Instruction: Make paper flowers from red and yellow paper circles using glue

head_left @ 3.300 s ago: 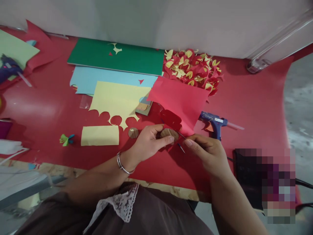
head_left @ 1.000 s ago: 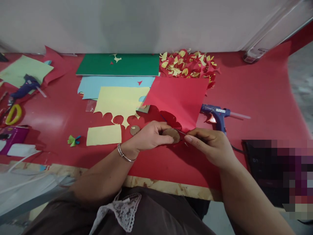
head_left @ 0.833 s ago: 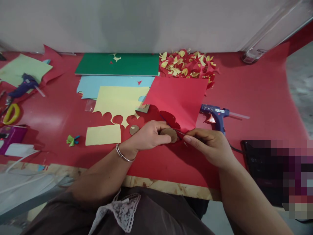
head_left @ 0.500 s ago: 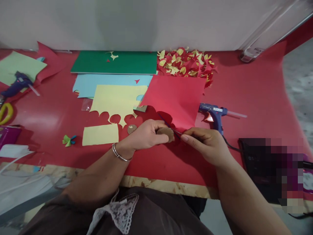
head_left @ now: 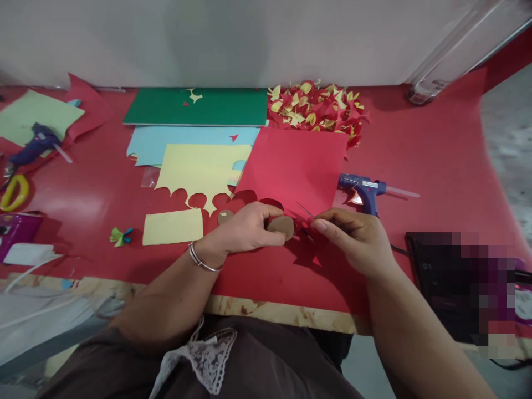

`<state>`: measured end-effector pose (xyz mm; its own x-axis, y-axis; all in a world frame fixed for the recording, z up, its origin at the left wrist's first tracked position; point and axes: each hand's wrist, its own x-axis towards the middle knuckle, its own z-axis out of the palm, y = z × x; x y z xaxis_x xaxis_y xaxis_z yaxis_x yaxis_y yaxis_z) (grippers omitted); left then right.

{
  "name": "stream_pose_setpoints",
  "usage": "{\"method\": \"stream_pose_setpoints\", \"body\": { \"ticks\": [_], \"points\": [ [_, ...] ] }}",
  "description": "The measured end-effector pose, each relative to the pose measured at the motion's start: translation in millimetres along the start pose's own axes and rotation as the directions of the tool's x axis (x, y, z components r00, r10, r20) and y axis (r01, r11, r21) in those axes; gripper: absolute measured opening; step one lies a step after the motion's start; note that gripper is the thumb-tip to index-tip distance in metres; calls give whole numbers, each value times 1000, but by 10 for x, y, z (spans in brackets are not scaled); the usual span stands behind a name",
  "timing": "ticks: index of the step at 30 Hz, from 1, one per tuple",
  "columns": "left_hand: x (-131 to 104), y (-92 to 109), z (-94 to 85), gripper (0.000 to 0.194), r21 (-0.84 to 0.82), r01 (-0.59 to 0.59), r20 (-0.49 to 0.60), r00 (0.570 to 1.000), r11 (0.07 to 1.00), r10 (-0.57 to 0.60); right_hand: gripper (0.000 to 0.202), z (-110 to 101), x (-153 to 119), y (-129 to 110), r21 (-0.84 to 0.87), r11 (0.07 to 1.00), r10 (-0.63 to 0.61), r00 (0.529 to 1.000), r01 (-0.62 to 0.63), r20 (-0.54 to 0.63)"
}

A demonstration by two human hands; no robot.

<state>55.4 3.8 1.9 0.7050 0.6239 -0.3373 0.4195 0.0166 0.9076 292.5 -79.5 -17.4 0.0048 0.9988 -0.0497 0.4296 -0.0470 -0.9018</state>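
My left hand (head_left: 253,227) pinches a round brown disc (head_left: 281,227) between thumb and fingers, over the red table. Just to its right, my right hand (head_left: 353,235) is closed on a thin pointed tool (head_left: 306,210), whose tip points up and left. Small dark and red bits, too small to make out, lie below the tool. Behind both hands a large red sheet (head_left: 295,160) has curved cuts along its near edge. Another brown disc (head_left: 225,216) lies left of my left hand.
Yellow paper (head_left: 199,172), a small yellow rectangle (head_left: 173,226) and a green board (head_left: 195,108) lie left. Red and yellow scraps (head_left: 318,108) are heaped behind. A blue glue gun (head_left: 363,188) sits right, another (head_left: 35,147) far left. A black device (head_left: 440,288) is at front right.
The thin tool has swung away from the disc, its tip now over the red sheet. A red piece now shows on the table below the tool. The view has shifted slightly.
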Motion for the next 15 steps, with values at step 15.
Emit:
{"method": "stream_pose_setpoints", "body": {
  "ticks": [15],
  "points": [
    [-388, -18, -33, 19, 205, 111, -219, 974, 972, -65, 41, 136, 45, 77, -157, 987, -50, 980, 20, -192]
  ]
}}
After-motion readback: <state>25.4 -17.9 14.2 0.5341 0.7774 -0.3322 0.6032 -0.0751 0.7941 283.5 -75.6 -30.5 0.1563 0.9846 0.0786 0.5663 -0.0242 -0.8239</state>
